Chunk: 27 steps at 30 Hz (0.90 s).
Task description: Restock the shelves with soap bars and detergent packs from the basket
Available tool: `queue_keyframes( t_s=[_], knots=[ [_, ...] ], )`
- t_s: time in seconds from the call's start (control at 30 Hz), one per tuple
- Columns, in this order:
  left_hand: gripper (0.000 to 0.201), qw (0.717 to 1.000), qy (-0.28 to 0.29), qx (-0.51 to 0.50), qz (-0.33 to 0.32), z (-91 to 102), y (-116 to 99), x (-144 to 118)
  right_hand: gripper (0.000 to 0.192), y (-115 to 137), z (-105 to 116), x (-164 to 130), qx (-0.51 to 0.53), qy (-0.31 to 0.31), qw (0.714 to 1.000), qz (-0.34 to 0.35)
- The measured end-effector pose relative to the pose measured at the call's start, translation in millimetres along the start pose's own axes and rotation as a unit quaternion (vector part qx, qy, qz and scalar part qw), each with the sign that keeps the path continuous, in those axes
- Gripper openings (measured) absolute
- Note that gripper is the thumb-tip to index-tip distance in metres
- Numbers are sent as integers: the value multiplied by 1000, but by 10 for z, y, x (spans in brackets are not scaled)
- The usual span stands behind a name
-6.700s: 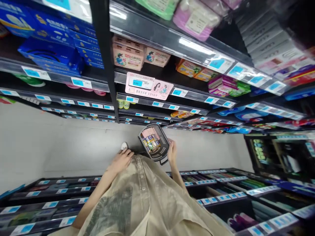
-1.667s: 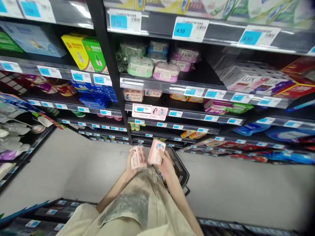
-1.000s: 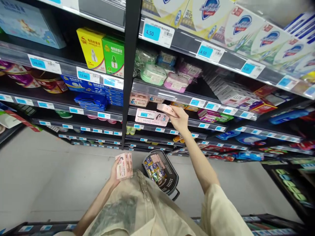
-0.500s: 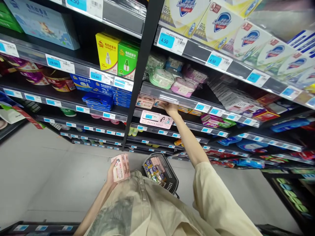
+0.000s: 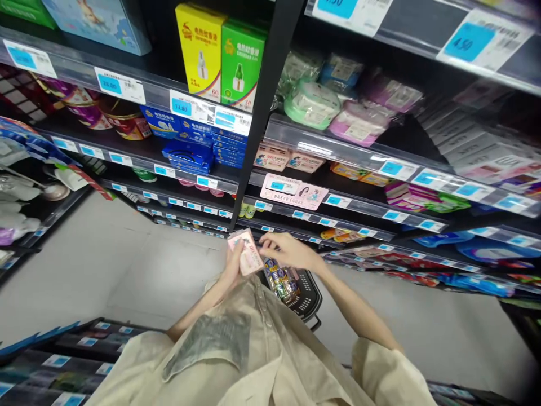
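Item in hand: pink box [image 5: 245, 258], printed face up, held in front of the torso just above the basket. Left hand [image 5: 234, 266] closes around the box's lower edge, fingers wrapped under it. Right hand [image 5: 287, 251] sits at the box's 3 o'clock, fingers loosely curled, fingertips [image 5: 265, 246] at the box's upper right corner; whether they pinch it or only touch cannot be told.

Dark mesh basket [image 5: 310, 290] lies at 5 o'clock of the hands, on the grey floor [image 5: 127, 270], with coloured packets [image 5: 281, 281] inside.

Shelving: matching pink boxes [image 5: 273, 156] stand at 12 o'clock of the hands, behind a pink shelf sign [image 5: 293, 192]. Yellow carton [image 5: 200, 48] and green carton [image 5: 240, 56] stand side by side at 11 o'clock, well above. Blue cartons [image 5: 190, 149] are stacked below them. Black upright post [image 5: 264, 101] divides the bays.
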<state>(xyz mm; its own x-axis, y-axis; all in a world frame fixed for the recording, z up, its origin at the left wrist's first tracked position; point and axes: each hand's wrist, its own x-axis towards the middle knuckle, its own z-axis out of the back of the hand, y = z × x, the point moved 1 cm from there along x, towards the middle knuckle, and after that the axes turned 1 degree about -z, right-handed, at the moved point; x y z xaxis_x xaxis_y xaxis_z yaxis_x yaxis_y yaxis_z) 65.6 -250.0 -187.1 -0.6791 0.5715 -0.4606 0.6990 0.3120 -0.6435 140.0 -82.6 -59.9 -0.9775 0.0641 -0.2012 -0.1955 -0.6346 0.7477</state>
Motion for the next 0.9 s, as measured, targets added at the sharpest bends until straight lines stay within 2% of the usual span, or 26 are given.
queue_keyframes(
  t_s=[0.07, 0.17, 0.27, 0.37, 0.43, 0.53, 0.6, 0.67, 0.77, 0.83, 0.9],
  knots=[
    [84, 999, -17, 20, -32, -166, -18, -12, 39, 2, -245, -18, 0, -47, 998, -37],
    [88, 998, 13, 27, -55, -292, -84, -64, 52, -99, -375, 9, 80, -158, 981, -81],
    [80, 996, 76, 28, -34, -302, -158, -102, 57, -233, -356, 14, 254, -174, 946, -106],
    [76, 995, 82, 41, -29, -279, -189, -112, 57, -299, -341, -25, 363, -176, 908, -116],
    [77, 995, 67, 57, -47, -266, -189, -113, 57, -303, -345, -63, 375, -185, 902, -110],
    [77, 994, 44, 75, -69, -231, -187, -118, 62, -289, -264, -123, 315, -210, 921, -90],
    [79, 996, 24, 69, -46, -183, -194, -126, 59, -290, -75, -150, 206, -264, 940, -63],
    [80, 998, 10, 57, -11, -119, -211, -142, 52, -305, 230, -145, 51, -335, 941, -12],
    [79, 998, 8, 56, 6, -19, -250, -185, 40, -376, 794, -52, -142, -413, 896, 84],
    [78, 998, 4, 62, 8, 44, -269, -225, 35, -463, 1147, 62, -207, -445, 862, 126],
    [78, 998, -3, 67, 12, 100, -273, -269, 34, -572, 1429, 203, -248, -458, 844, 130]
  ],
)
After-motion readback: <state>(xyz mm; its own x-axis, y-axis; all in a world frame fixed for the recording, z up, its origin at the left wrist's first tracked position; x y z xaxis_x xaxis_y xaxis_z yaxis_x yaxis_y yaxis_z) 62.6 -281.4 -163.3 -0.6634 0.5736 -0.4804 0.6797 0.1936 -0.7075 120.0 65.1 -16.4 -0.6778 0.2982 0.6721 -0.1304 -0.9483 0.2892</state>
